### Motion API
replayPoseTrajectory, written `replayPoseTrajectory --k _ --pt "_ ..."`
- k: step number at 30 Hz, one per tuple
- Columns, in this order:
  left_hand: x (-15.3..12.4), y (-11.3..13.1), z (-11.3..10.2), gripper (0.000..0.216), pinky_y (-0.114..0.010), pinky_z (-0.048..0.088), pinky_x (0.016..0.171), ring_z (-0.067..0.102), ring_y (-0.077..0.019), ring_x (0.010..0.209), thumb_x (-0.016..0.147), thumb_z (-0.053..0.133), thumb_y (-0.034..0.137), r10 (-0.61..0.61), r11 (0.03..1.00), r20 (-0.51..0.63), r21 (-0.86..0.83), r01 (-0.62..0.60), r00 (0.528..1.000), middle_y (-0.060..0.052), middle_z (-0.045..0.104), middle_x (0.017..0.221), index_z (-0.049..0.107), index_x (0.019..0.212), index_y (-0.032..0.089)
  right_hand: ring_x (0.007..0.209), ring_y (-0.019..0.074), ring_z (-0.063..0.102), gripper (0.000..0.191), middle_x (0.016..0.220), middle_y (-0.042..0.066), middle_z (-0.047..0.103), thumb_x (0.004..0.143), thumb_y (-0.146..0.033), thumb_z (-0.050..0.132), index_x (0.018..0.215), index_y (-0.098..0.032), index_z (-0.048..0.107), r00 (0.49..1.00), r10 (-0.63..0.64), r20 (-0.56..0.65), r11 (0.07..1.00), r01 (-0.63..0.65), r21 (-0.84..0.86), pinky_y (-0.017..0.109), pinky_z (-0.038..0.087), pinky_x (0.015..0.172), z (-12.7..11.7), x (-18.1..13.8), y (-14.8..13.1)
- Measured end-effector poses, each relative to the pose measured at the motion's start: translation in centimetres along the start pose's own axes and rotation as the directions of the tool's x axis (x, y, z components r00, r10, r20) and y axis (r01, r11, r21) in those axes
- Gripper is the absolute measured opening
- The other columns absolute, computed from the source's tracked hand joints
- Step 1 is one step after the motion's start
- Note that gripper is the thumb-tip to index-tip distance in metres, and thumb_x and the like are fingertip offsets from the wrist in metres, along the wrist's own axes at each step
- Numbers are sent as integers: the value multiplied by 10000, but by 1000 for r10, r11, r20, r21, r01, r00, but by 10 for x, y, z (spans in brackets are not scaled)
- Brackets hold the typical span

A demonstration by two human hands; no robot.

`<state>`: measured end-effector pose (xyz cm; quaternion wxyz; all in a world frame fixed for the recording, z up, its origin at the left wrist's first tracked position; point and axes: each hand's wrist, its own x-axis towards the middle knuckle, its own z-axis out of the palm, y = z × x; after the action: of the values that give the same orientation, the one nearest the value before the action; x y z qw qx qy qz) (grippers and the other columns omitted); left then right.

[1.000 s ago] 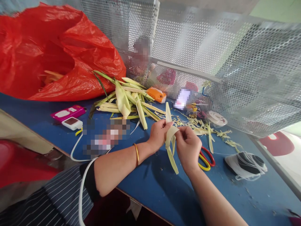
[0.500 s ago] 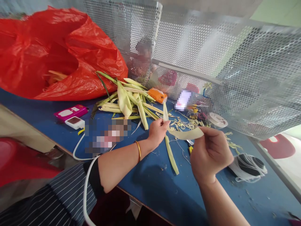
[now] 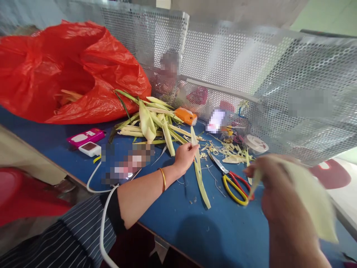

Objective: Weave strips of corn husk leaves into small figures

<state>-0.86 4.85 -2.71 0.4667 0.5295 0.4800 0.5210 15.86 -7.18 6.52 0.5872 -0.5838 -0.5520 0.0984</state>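
My left hand [image 3: 186, 158] is closed in a pinch on a narrow pale corn husk strip [image 3: 193, 134], its tip standing up above the fingers. A greener strip [image 3: 203, 188] runs from beneath that hand across the blue table. Off to the right, my right hand [image 3: 279, 190] is smeared by motion. A broad pale husk piece [image 3: 318, 199] trails from its closed fingers over the back of the hand and wrist. Between the hands lie scissors [image 3: 235, 192] with yellow and red handles, blades pointing away toward husk scraps [image 3: 217, 147].
A pile of corn husks [image 3: 147, 121] lies behind my left hand, against a large red plastic bag [image 3: 117, 67]. An orange packet [image 3: 186, 116], a lit phone [image 3: 216, 121] and a tape roll [image 3: 256, 143] sit near the perforated metal screen [image 3: 223, 59]. A white cable [image 3: 102, 227] crosses my left sleeve.
My right hand has swung right and nearer me with its husk piece, which is now apart from my left hand. The scissors have come into view. My left hand has barely moved.
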Motion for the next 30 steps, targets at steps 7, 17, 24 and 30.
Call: replayPoseTrajectory --k 7,17,24,30 --pt "-7 15 -1 319 -208 307 451 401 -75 399 820 602 386 -55 996 161 -58 65 985 51 466 433 514 590 183 357 122 486 260 385 -33 494 728 -412 652 618 -180 618 600 535 595 828 -511 -229 230 361 394 37 -1 60" --pt "-7 21 -4 290 -205 302 426 416 -73 410 846 591 316 -98 993 124 -48 105 987 45 473 471 522 601 176 478 155 644 227 594 27 686 785 -358 622 646 -195 547 567 542 620 811 -546 -210 214 433 414 46 -8 58" --pt "-22 34 0 112 -275 478 593 652 -141 598 864 565 208 -241 930 382 -172 325 892 -36 700 781 647 810 155 754 212 676 198 833 41 720 816 -338 509 837 -223 669 862 280 422 942 -163 -292 306 479 644 40 -2 71" --pt "-33 35 2 144 -263 450 738 643 -145 808 727 737 249 -238 870 422 -307 385 875 -68 730 880 754 833 152 831 218 629 323 865 50 709 864 -489 538 879 -216 711 937 122 328 987 -81 -135 318 458 736 48 -10 54"
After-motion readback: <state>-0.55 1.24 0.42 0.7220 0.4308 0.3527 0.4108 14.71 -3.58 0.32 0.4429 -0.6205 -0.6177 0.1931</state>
